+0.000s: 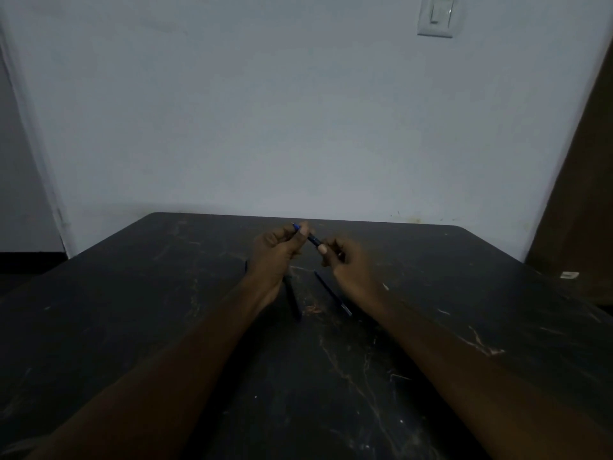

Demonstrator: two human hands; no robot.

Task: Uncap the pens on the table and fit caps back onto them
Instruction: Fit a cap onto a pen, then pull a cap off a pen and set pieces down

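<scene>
Both my hands are raised over the far middle of the dark table (132,327). A dark blue pen (312,240) spans between them, slanting down to the right. My left hand (278,254) grips its upper end, where a blue tip sticks out past the fingers. My right hand (348,263) pinches the lower end; whether that part is a cap I cannot tell. Two more dark pens lie on the table below: one pen (293,302) under my left wrist, another pen (333,293) slanting beside my right wrist.
A thin dark stick-like object (246,265) lies just left of my left hand. The table's far edge meets a pale wall with a light switch (436,16). A brown door (583,194) stands at the right. A small white object (569,274) lies beyond the table's right edge.
</scene>
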